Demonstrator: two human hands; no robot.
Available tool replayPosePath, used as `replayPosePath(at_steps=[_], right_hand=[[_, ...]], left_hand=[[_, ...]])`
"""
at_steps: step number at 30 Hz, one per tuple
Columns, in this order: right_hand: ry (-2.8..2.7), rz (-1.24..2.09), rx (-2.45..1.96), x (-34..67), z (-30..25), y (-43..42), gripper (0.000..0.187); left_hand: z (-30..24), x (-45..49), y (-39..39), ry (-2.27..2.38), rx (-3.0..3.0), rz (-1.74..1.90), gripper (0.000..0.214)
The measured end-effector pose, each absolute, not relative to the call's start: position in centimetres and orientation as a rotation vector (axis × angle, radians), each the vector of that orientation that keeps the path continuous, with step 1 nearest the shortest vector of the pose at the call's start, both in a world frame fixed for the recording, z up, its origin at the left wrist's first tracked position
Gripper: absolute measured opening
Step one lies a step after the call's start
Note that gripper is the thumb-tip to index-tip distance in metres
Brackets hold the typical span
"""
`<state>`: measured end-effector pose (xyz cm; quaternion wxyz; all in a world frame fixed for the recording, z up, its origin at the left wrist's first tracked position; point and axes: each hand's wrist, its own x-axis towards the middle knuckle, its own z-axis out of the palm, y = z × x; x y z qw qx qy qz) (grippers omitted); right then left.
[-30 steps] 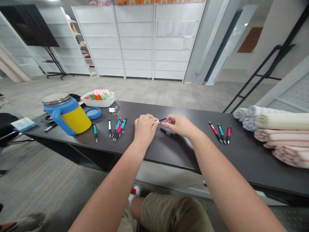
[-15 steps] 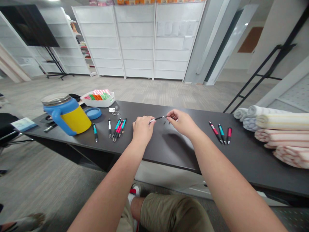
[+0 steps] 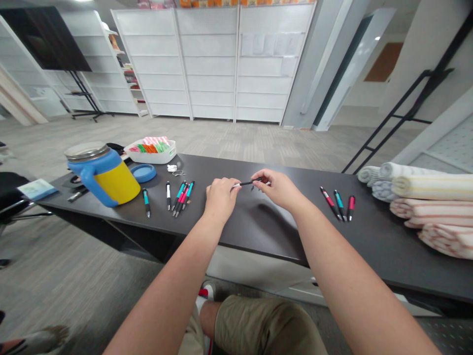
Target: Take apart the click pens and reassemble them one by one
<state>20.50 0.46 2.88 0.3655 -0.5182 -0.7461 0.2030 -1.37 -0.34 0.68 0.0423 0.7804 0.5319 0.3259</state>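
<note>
My left hand point(image 3: 220, 198) is closed around a pen with a white barrel and a black front section point(image 3: 244, 184). The black section sticks out to the right, towards my right hand point(image 3: 274, 186). Thumb and fingertips of that hand are pinched on the pen's far end, where a dark piece shows between them. Whether this piece is separate from the pen I cannot tell. Tiny dark bits point(image 3: 253, 188) lie on the dark table point(image 3: 240, 222) below the right fingers.
To the left lie several pens point(image 3: 181, 198), a blue lid point(image 3: 143, 173), a yellow-and-blue mug point(image 3: 107, 177) and a white basket point(image 3: 153, 157) of colourful packets. At right are a red pen point(image 3: 330, 202), a teal pen point(image 3: 339, 204), another red pen point(image 3: 351, 207) and rolled cloths point(image 3: 432, 187).
My hands have come slightly closer together. The right fingertips now close over the black end of the pen, where a narrow tip showed before.
</note>
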Motion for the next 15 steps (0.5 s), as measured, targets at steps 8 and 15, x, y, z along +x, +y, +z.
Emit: replayPosePath(at_steps=[8, 15], right_hand=[[-1.88, 0.697, -1.248, 20.83, 2.69, 0.9, 0.027], [-1.931, 0.678, -1.287, 20.75, 2.77, 0.55, 0.026]], left_hand=[[0.26, -1.5, 0.12, 1.393, 2.373, 1.061, 0.018], [0.0, -1.64, 0.35, 1.213, 2.37, 1.066, 0.016]])
